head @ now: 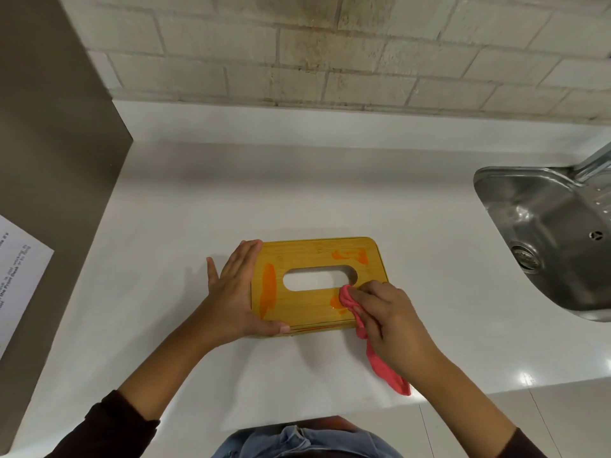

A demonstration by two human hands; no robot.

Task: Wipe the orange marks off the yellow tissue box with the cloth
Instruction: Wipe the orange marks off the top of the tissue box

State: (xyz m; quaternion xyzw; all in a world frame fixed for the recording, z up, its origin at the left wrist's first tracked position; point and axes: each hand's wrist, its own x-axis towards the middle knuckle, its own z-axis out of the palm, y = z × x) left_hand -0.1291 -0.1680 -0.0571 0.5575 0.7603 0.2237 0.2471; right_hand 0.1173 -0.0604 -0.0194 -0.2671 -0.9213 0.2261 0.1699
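my left hand (238,289) steadies the yellow tissue box (314,282) mid-frame, fingers flat; my right hand (390,322) pinches the pink cloth (350,300) on an orange mark (337,304).

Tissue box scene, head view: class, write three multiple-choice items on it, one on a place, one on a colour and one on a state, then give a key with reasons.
1. Where is the sink relative to the tissue box?
A. To its right. B. To its left. C. Under it.

2. What colour is the cloth?
A. Blue. B. Pink-red. C. White.

3. What is the left hand doing?
A. Holding the cloth. B. Hanging at the person's side. C. Resting against the box's left end.

Key:
1 A, the steel basin sits at the right edge of the view.
2 B, the cloth held by the right hand is pink-red.
3 C, its fingers and thumb lie along that end of the box.
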